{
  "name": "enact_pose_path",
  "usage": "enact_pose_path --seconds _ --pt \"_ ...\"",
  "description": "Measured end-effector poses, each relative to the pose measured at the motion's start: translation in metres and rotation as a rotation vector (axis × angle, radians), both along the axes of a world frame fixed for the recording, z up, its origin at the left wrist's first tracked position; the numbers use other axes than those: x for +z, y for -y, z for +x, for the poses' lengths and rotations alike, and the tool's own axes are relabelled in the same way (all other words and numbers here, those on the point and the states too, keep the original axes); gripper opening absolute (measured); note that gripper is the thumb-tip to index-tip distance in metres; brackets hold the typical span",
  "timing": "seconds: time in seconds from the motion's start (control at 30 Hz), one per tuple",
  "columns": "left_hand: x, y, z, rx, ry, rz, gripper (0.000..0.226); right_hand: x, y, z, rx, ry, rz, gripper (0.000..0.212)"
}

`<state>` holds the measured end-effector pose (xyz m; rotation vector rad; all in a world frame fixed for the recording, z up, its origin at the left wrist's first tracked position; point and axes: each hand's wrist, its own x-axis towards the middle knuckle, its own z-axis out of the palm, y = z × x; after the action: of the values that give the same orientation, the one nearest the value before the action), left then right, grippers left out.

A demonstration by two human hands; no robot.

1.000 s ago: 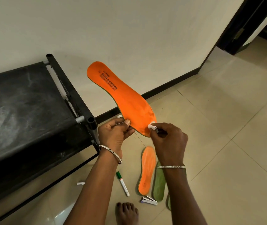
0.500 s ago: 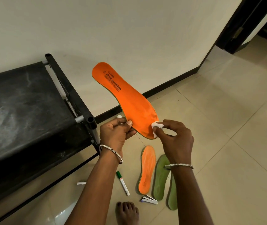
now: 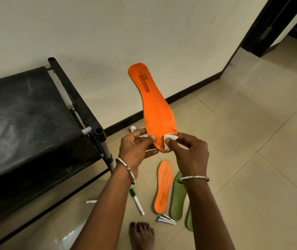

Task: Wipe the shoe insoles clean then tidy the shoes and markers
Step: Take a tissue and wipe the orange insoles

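Lettering "AIR cushion" marks the orange insole (image 3: 154, 109) at frame center; left hand (image 3: 135, 150) pinches its lower edge, right hand (image 3: 191, 154) clamps white tissue (image 3: 169, 141) against it.

A cream wall (image 3: 108, 33) meets glossy beige floor tiles (image 3: 252, 141) beside a black rack (image 3: 26, 123).

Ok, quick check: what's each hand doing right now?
Left hand: pinching the long orange foam insole at its lower end.
Right hand: pressing a small white wipe against it.
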<state>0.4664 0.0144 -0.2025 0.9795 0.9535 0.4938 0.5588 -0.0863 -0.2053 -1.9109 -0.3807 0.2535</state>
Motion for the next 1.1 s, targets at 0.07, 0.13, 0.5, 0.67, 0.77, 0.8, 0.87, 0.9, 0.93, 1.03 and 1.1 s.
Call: enact_pose_path --seconds 0.07,0.13,0.5,0.67,0.77,0.8,0.87,0.9,0.93,1.03,1.1 --pt "-0.002 0.0 0.0 0.026 -0.001 0.021 0.017 -0.001 -0.007 -0.008 -0.001 0.209 -0.091 0.016" --pt "-0.003 0.0 0.0 0.053 0.008 0.032 0.021 -0.001 -0.014 -0.019 0.042 0.325 -0.113 0.014" --pt "-0.006 -0.008 -0.003 0.183 0.034 0.014 0.028 -0.006 -0.014 -0.027 0.127 0.51 -0.166 0.008" --pt "-0.011 -0.006 -0.001 0.154 0.002 0.082 0.026 0.001 -0.02 -0.037 0.218 0.532 -0.168 0.005" --pt "-0.01 -0.006 -0.001 0.177 0.031 0.037 0.026 0.0 -0.01 -0.025 0.194 0.516 -0.16 0.011" --pt "-0.009 -0.007 -0.001 0.191 0.034 0.021 0.027 0.0 -0.006 -0.019 0.158 0.506 -0.169 0.012" --pt "-0.008 -0.008 -0.001 0.196 0.026 0.015 0.028 -0.002 -0.002 -0.011 0.103 0.489 -0.177 0.011" --pt "-0.008 -0.008 -0.001 0.189 0.021 0.018 0.028 -0.003 -0.003 -0.012 0.098 0.492 -0.172 0.009" --pt "-0.009 -0.008 0.0 0.18 0.016 0.023 0.028 -0.002 -0.005 -0.015 0.108 0.499 -0.162 0.008" --pt "-0.009 -0.005 0.0 0.155 0.012 0.047 0.026 0.001 -0.014 -0.028 0.182 0.494 -0.127 0.008" --pt "-0.008 -0.004 -0.001 0.148 0.017 0.051 0.025 0.002 -0.013 -0.028 0.215 0.476 -0.129 0.011"
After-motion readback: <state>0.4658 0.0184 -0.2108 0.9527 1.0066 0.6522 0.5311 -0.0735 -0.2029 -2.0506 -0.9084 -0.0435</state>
